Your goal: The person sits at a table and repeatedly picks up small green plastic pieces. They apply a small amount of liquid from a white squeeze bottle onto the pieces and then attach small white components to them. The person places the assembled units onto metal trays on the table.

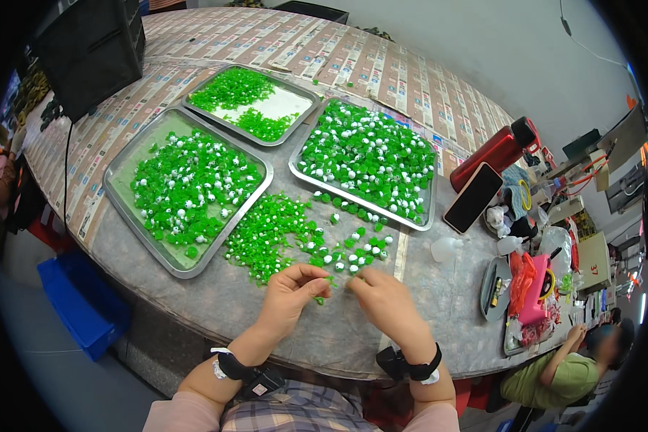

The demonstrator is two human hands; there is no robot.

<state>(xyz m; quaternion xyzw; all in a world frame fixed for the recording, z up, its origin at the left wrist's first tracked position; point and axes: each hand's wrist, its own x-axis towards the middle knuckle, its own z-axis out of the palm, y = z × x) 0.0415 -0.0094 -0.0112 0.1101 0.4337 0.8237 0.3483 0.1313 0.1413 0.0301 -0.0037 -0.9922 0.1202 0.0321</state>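
A checked garment (288, 414) lay nearest the camera. Over the bench (439, 302), the left hand (288, 294) pinched a small green piece (331, 279); the right hand's (387, 299) fingers were curled narrow, their contents hidden. A slipping pinch could have lost the piece in the nearby green heap (263, 237). Patterned sheeting (381, 65) covered the bench's far part; beyond rose a pale wall (468, 43), with a co-worker (561, 374) off right.

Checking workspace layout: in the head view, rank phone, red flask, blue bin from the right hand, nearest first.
From the right hand:
1. Phone: right, beyond the hand.
2. Red flask: right, just behind the phone.
3. Blue bin: far left, below the table edge.
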